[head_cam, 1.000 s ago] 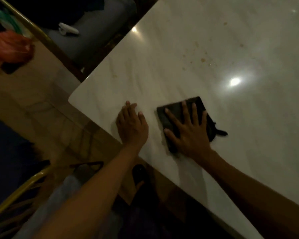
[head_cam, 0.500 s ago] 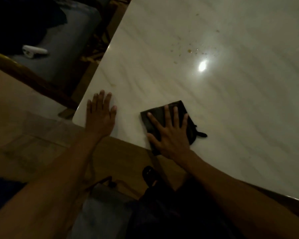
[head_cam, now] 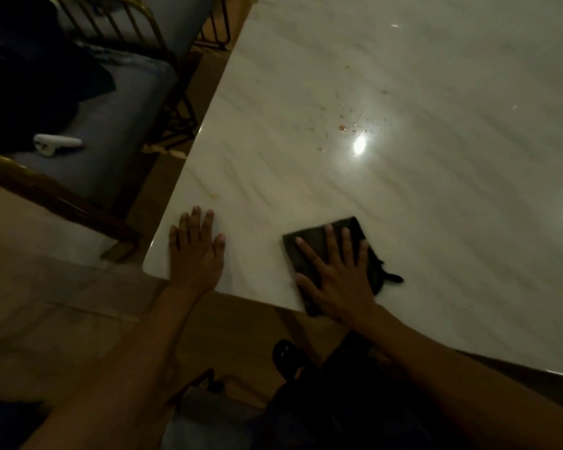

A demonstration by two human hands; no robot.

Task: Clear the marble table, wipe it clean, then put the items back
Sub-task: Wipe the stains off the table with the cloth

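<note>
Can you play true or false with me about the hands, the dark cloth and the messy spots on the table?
1. The right hand lies flat on the dark cloth. True.
2. The left hand is holding the cloth too. False: it rests flat on the bare marble table, apart from the cloth.
3. The cloth is covering the brown crumbs and spots. False: the spots lie farther up the table, beside the bright light reflection.
4. A small white thing lies on the blue chair seat. True.
5. The cloth sits in the middle of the table. False: it is at the near edge.
</note>
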